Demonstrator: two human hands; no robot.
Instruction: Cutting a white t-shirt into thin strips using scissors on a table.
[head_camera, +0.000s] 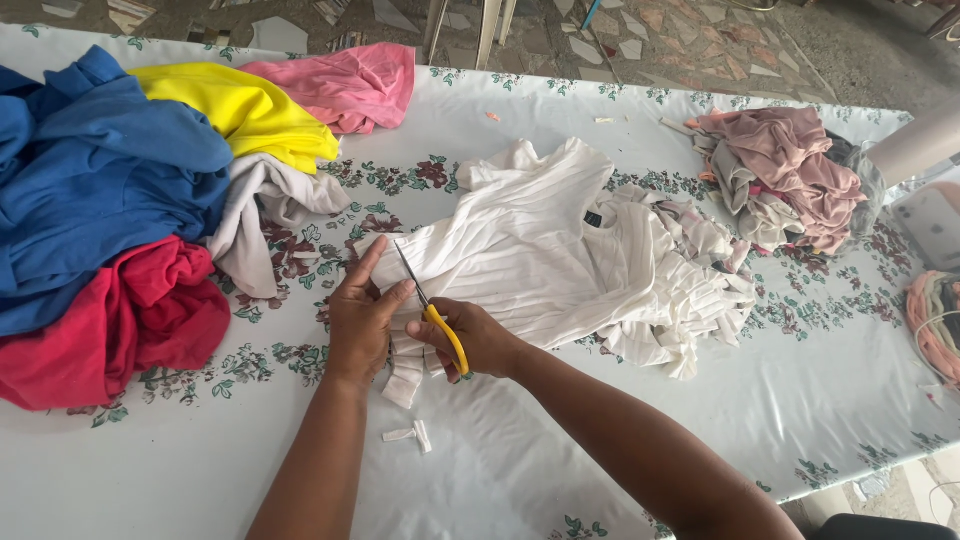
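Note:
A white ribbed garment (545, 235) lies spread across the middle of the table. My left hand (360, 315) pinches its near left edge, where the cloth hangs in several cut strips (405, 365). My right hand (478, 338) grips yellow-handled scissors (430, 312), whose blades point up and left into the white cloth beside my left fingers. Two small white scraps (412, 435) lie just below my hands.
A pile of blue (95, 180), red (130, 320), yellow (235, 105), pink (345, 85) and off-white clothes fills the left side. Pink and beige cloth (785, 170) is heaped at the far right. The floral plastic tablecloth (560, 440) covers the table.

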